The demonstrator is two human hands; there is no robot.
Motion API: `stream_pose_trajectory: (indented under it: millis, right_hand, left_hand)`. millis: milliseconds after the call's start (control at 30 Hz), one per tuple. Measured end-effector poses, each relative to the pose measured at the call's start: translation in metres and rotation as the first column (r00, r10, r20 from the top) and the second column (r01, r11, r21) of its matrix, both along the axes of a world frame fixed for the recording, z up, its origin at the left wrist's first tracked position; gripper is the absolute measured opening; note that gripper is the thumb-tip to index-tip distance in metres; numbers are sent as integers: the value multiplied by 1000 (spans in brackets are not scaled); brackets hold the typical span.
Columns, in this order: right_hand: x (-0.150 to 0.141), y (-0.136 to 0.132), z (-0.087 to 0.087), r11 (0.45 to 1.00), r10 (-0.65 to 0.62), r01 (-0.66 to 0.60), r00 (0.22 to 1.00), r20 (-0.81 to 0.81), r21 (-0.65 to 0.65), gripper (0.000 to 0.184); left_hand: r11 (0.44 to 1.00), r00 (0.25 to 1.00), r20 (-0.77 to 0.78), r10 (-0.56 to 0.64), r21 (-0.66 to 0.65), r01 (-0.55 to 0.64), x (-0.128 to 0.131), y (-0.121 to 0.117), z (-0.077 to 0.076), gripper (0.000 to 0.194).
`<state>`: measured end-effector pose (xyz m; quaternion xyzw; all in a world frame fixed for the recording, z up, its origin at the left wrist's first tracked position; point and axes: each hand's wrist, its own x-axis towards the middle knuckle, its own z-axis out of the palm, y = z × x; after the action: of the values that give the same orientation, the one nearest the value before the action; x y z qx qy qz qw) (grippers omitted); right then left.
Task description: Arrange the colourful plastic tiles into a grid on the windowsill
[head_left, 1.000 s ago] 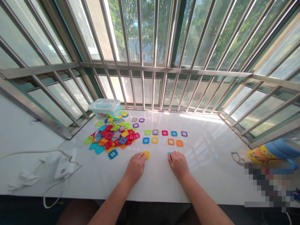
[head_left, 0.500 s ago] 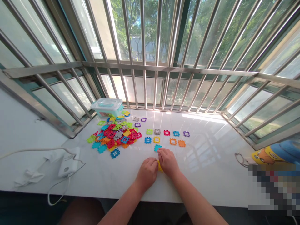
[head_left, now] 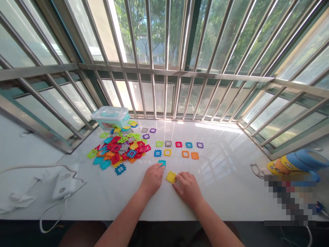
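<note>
My left hand (head_left: 153,178) rests on the tabletop with its fingertips closed on the near edge of a teal interlocking tile (head_left: 162,162), and its fingers partly cover that tile. To the right, my right hand (head_left: 187,185) pinches the right edge of a solid yellow interlocking tile (head_left: 171,177). The two tiles are apart. Just beyond them lie a blue window-frame tile (head_left: 157,153), a yellow framed tile (head_left: 167,152), an orange framed tile (head_left: 185,154) and a solid orange tile (head_left: 195,155). A farther row includes a red tile (head_left: 178,144) and a purple tile (head_left: 199,145).
A heap of mixed interlocking tiles (head_left: 123,148) spreads at left, before a lidded teal box (head_left: 110,117). A white power strip (head_left: 64,185) with cables lies far left. A yellow-and-blue bottle (head_left: 288,166) lies right. Metal bars (head_left: 174,73) edge the white table (head_left: 226,192).
My left hand has moved up to the teal tile, which has shifted left. My right hand has come down from the teal tile to the yellow tile, now more exposed. The view has shifted slightly.
</note>
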<state>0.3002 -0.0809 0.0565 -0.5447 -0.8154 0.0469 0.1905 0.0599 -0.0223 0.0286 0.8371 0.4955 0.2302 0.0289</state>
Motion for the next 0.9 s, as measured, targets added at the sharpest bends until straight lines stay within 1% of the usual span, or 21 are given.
stream_pose_trajectory:
  millis: [100,167,267,333,367,433,500,567,700,767,800,833,900]
  right_hand:
    - [3,13,-4,997,-72,72,997,-3,0,19]
    - [1,23,-5,997,-78,78,997,0,-1,20]
    - [-5,36,-6,997,-71,71,997,5,11,28]
    - [-6,45,-6,989,-137,136,990,15,55,34]
    - [-5,49,-7,978,-196,193,980,25,84,38]
    - [-2,58,-10,937,-333,325,942,51,127,44]
    - [3,68,-16,904,-422,411,903,79,120,49]
    - [5,76,-21,907,-420,413,901,104,84,52]
    - [4,83,-26,965,-261,257,957,128,44,53]
    - [4,82,-25,969,-243,236,962,120,68,54]
    - [5,81,-24,959,-276,266,955,109,92,55]
    - [7,79,-24,938,-336,325,938,90,120,56]
    - [13,78,-25,863,-492,481,870,39,152,57]
  left_hand:
    - [997,998,5,64,37,-64,-31,-16,2,38]
    - [994,996,-3,91,53,-91,-47,-25,2,37]
    - [990,993,-3,122,73,-121,-60,-33,1,36]
    - [988,991,6,130,84,-130,-61,-35,0,37]
    - [987,992,12,129,90,-130,-60,-36,-1,37]
    - [987,992,21,128,96,-129,-58,-38,-2,38]
    - [986,991,25,131,96,-133,-55,-38,-2,38]
    - [986,990,26,138,93,-140,-54,-39,-2,38]
    - [986,989,29,143,84,-145,-54,-39,0,38]
    - [986,989,28,146,82,-148,-55,-39,0,38]
    - [985,989,26,148,83,-150,-55,-39,-1,38]
    - [985,988,24,150,84,-151,-55,-39,-1,38]
    - [985,988,18,151,83,-152,-56,-39,-3,38]
